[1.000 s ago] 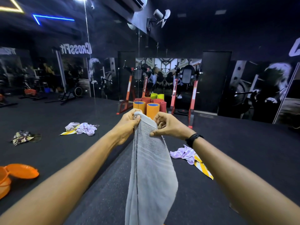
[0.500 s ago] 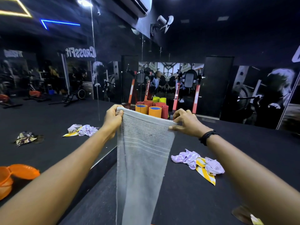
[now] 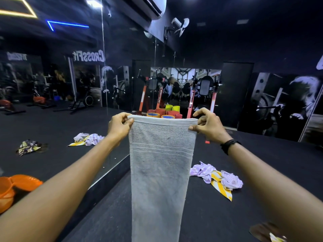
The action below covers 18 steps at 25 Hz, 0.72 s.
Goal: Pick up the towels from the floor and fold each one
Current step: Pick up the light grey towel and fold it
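towels are what this is about, and one grey towel (image 3: 160,165) hangs in front of the person, stretched flat between both hands, off the floor (image 3: 262,172). left hand (image 3: 118,127) pinches the top left corner; right hand (image 3: 207,127) pinches the top right corner, thumb on the front. held wide like that, i'd guess it's to square the cloth before folding. by my count one is in hand, and one crumpled purple and yellow pile (image 3: 216,179) lies on the floor at right; the cloths at left look like mirror reflections.
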Each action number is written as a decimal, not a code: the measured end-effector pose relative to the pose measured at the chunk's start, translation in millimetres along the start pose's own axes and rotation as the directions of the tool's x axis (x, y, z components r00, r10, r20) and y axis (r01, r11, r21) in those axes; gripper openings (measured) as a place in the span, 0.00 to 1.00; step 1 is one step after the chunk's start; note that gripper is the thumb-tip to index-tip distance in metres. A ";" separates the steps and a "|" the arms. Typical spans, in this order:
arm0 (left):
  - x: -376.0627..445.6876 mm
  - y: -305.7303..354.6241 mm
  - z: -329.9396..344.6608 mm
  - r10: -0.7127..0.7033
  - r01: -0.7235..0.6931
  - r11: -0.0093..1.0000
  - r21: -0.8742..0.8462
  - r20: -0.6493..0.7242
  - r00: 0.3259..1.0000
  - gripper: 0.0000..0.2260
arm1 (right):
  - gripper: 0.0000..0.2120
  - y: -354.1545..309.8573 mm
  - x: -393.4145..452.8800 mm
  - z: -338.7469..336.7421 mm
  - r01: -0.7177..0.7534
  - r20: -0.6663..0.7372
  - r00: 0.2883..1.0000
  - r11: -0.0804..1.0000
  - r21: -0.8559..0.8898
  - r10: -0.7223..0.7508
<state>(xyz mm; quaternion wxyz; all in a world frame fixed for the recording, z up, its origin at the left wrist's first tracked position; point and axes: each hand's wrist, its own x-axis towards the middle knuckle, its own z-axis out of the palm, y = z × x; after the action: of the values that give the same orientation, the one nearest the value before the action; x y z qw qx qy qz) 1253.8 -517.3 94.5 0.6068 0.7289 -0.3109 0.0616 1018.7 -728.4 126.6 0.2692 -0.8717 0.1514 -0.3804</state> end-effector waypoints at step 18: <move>-31.3 -9.9 43.3 -0.126 0.207 0.978 0.013 0.831 0.541 0.36 | 0.15 54.5 -38.3 -26.2 -0.468 0.478 0.812 0.863 0.190 0.335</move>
<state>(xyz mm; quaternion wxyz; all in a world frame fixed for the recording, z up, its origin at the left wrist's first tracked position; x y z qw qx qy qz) 1221.6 -544.7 60.4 0.4235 0.6712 -0.4911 -0.3591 970.6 -763.9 87.2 0.4993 -0.8299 0.2117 -0.1312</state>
